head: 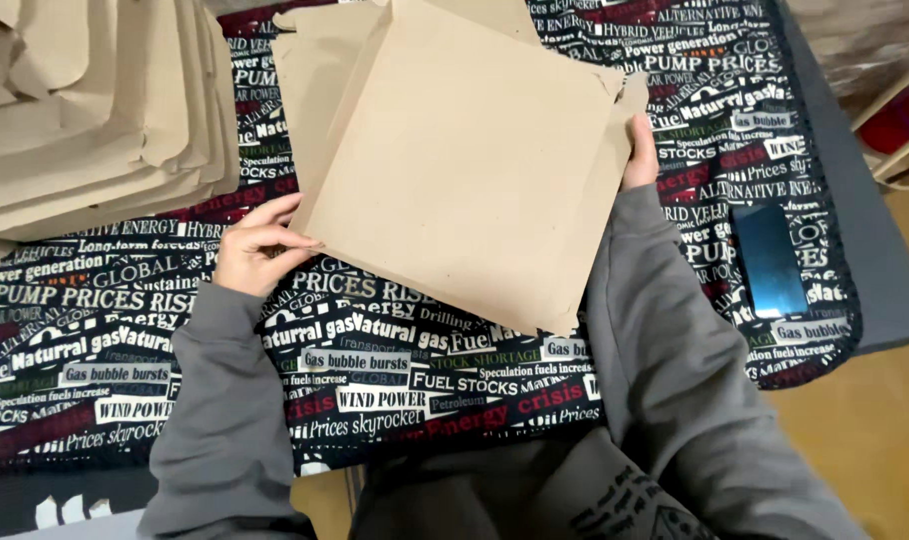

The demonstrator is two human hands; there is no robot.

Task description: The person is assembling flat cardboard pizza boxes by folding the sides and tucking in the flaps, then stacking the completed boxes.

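I am looking down through the head camera at a brown cardboard sheet (465,160) with its edges folded up into low walls. It is being held tilted above the surface (875,280), one corner pointing toward me and the open side facing up.

Left hand (258,247): it is gripping the sheet's left corner. The fingers (275,213) are curled together and are pinching the cardboard edge, the thumb lying along the lower side of that corner. The grey sleeve (215,400) is running back from the wrist toward the lower frame edge.

Right hand (639,152): it is holding the sheet's right edge, just below the folded corner flap. I am seeing only the thumb side; the rest of the fingers are passing behind the cardboard, so I cannot tell how they are set. The hand is closing on the edge.

The sheet is spanning the gap between both hands and is hiding the middle of a black cloth (375,370) printed with white and red lettering, which is covering most of the surface.

A stack of flat cardboard blanks (85,110) is lying at the upper left, well apart from the left hand. Another folded cardboard piece (310,90) is lying directly behind the held sheet. A dark phone (770,260) is lying on the cloth, to the right of the right arm.
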